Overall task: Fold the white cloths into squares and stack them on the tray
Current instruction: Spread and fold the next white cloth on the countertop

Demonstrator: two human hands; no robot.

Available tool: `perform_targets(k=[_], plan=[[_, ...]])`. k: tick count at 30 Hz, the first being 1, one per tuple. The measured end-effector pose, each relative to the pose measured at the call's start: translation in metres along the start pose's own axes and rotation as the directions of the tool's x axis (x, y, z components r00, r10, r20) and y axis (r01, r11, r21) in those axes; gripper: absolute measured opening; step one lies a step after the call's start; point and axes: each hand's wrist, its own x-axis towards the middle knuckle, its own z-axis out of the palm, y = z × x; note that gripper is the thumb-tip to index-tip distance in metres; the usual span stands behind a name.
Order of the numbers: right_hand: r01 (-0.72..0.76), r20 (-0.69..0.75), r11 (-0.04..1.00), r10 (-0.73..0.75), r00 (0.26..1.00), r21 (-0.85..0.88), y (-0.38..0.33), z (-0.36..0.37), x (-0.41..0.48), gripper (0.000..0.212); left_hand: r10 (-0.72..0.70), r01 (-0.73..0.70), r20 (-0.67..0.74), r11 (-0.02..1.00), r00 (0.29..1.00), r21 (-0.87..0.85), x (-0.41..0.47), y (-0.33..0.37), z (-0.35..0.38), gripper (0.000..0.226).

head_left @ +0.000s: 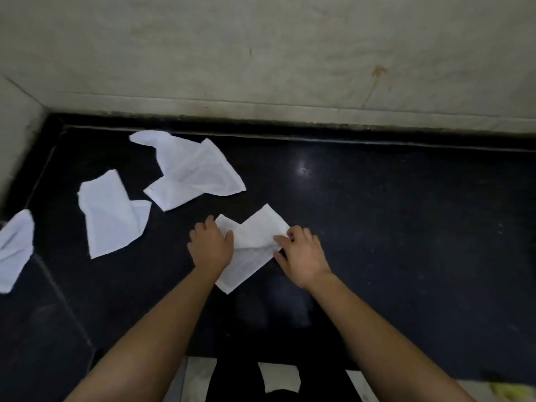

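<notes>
The cloth [252, 242] lies on the black counter [391, 227], near its front edge and about midway across, set cornerwise and partly folded, with one pointed corner towards the person and two flaps reaching towards the wall [261, 53]. The left hand [211, 246] sits on the cloth's left side: its fingers curl down over the edge and the thumb lies flat on top, so it grips the fabric there. The right hand [303, 256] pinches the cloth's right edge between thumb and curled fingers, and a fold of fabric stands slightly lifted under that pinch. Both forearms come in from the bottom of the view.

Three more white cloths lie loose and rumpled on the counter, well apart from the hands. The second cloth [191, 172] is behind and left of the one being handled, close to the wall. The third cloth [110, 216] lies further left. The fourth cloth [14, 248] is at the left border, partly cut off. A faint straight edge runs across the dark surface below it; I cannot tell whether that is the tray
</notes>
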Motion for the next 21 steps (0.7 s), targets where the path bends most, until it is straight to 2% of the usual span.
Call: perform_targets(k=[3,5,8,9,11,13,15,16,18,21], plan=[[-0.128,-0.077,0.992,0.127,0.989,-0.004,-0.015,0.010,-0.009,0.016,0.066,-0.064,0.030,0.996,0.997,-0.068,0.010,-0.009,-0.001,0.047],[-0.175,-0.088,0.984,0.178,0.980,0.042,-0.025,0.012,-0.016,0.018,0.159,-0.145,0.088,0.978,0.983,-0.150,0.012,-0.018,-0.007,0.028],[-0.217,-0.132,0.955,0.246,0.960,0.203,-0.038,0.007,-0.023,0.020,0.255,-0.206,0.125,0.928,0.959,-0.311,0.013,-0.033,-0.023,0.019],[-0.234,-0.145,0.936,0.279,0.949,0.264,-0.043,0.001,-0.025,0.019,0.266,-0.216,0.104,0.913,0.958,-0.347,0.014,-0.037,-0.032,0.020],[-0.264,-0.150,0.899,0.332,0.931,0.350,-0.045,-0.008,-0.027,0.015,0.282,-0.245,0.034,0.881,0.959,-0.405,0.016,-0.041,-0.044,0.037],[-0.247,-0.164,0.922,0.304,0.938,0.297,-0.043,-0.014,-0.029,0.023,0.288,-0.266,-0.026,0.842,0.957,-0.469,0.017,-0.043,-0.056,0.042],[-0.199,-0.176,0.961,0.233,0.956,0.190,-0.038,-0.019,-0.031,0.031,0.262,-0.244,-0.046,0.803,0.964,-0.544,0.018,-0.041,-0.069,0.022],[-0.173,-0.189,0.976,0.196,0.962,0.132,-0.034,-0.020,-0.032,0.029,0.256,-0.233,-0.044,0.784,0.966,-0.575,0.018,-0.039,-0.073,0.015],[-0.169,-0.210,0.985,0.174,0.962,0.040,-0.027,-0.028,-0.032,0.022,0.254,-0.226,-0.040,0.763,0.966,-0.605,0.016,-0.035,-0.080,0.017],[-0.219,-0.274,0.975,0.222,0.936,0.041,-0.022,-0.058,-0.026,0.020,0.279,-0.275,-0.090,0.746,0.956,-0.607,0.016,-0.023,-0.095,0.017]])
